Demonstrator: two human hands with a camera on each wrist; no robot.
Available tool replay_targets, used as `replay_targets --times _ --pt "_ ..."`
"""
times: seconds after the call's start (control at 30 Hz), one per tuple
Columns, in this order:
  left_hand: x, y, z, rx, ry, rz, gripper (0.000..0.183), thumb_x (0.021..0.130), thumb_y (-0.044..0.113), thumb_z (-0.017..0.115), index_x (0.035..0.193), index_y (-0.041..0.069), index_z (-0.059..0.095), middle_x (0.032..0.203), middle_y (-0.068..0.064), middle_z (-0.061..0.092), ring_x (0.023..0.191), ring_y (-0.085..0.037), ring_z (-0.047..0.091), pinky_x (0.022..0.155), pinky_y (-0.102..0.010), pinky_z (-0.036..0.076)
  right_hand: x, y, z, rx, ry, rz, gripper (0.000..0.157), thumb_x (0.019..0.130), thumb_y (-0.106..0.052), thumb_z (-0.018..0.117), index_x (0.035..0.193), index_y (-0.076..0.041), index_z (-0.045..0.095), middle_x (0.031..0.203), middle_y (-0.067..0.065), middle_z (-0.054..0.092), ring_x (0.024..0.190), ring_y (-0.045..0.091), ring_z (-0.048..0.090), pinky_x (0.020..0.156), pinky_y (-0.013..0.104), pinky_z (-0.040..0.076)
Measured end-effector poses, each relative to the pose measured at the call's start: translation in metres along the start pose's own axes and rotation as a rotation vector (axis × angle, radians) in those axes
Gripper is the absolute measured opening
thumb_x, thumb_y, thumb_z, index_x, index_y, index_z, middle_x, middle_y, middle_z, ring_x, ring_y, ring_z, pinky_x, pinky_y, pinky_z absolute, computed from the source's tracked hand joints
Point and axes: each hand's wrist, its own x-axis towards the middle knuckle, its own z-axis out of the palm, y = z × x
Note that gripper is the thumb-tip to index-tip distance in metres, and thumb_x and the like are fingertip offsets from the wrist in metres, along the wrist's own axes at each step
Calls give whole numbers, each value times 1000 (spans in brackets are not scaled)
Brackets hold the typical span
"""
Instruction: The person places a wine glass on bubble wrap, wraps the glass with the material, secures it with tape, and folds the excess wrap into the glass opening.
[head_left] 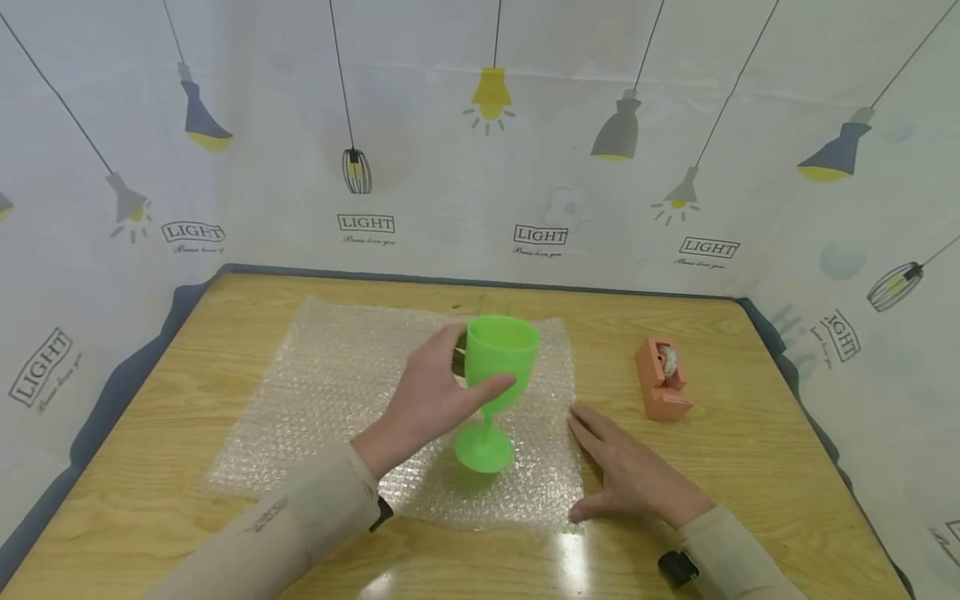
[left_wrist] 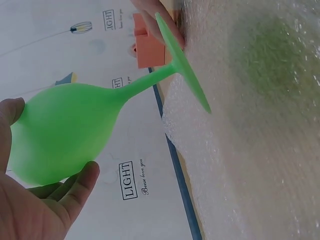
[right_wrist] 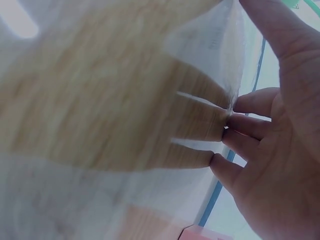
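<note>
A bright green plastic goblet (head_left: 504,354) stands nearly upright in my left hand (head_left: 438,392), its thumb and fingers round the bowl. In the left wrist view, a gap shows between the goblet's foot (left_wrist: 184,65) and the bubble wrap (left_wrist: 250,170), with a green patch of reflection under it. The clear sheet of bubble wrap (head_left: 337,392) lies spread on the wooden table. At the sheet's right edge, my right hand (head_left: 630,467) rests with its fingers extended and fingertips touching the table beside the wrap, as the right wrist view also shows.
An orange tape dispenser (head_left: 662,379) with a roll of tape stands on the table (head_left: 712,333) to the right, beyond my right hand. A white cloth printed with lamps (head_left: 442,183) hangs behind and along both sides of the table.
</note>
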Motion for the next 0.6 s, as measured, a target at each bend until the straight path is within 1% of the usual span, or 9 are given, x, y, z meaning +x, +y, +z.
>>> replay_targets --times 0.07,0.17,0.43,0.6 --pt "2 1 2 -4 -11 -36 68 84 52 83 134 14 58 105 5 66 90 -16 66 77 -32 59 0 0 0 11 -5 2 130 69 -75 76 159 6 29 169 25 17 152 45 25 120 58 32" --pt "4 2 5 -8 -23 -68 66 84 53 82 132 15 59 104 6 66 89 -15 65 76 -32 58 1 1 -1 21 -17 3 130 69 -75 76 159 5 28 169 24 16 153 45 25 120 58 32" --pt "10 5 14 -4 -69 -120 65 85 56 80 129 13 59 101 1 67 87 -15 65 71 -31 59 2 6 -1 47 -37 -2 130 68 -71 80 159 6 28 169 25 16 152 46 25 120 58 32" --pt "14 4 19 -4 -91 -168 67 85 60 78 128 11 60 98 0 68 87 -16 66 69 -31 59 3 6 0 36 -25 -12 129 68 -70 81 159 6 29 168 26 18 151 47 27 120 59 33"
